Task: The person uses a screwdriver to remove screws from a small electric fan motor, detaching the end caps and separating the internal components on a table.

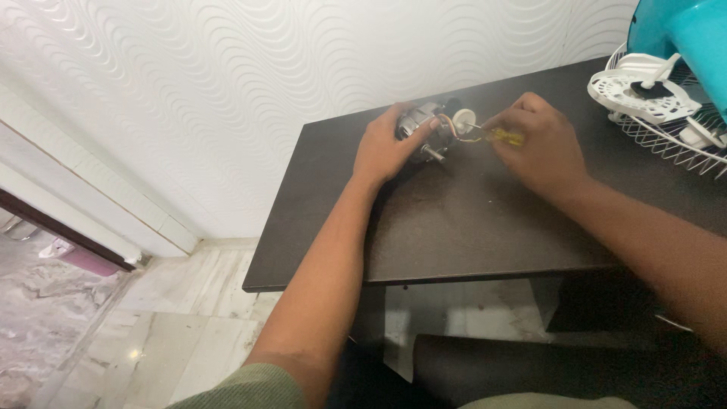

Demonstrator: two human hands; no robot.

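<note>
We look down on a dark surface (454,227) set against a white wall with a raised wave pattern (227,91), where our two hands meet near the far edge. Our left hand (382,148) is closed over a small metal motor (418,125), whose short shaft (433,154) points toward us and whose white round end piece (463,120) faces right; the motor rests on the surface close to the wall. Our right hand (541,144) is curled tight around a yellow-handled screwdriver (503,136), its thin blade reaching left to the motor's white end, where a few thin wires (469,138) show. Well apart at the far right corner lies a white wire fan guard (674,140) with a white plastic hub piece (644,91) resting on it, and a turquoise fan body (681,30) rises just behind. Below the surface's left edge we see pale marble floor (182,318).
</note>
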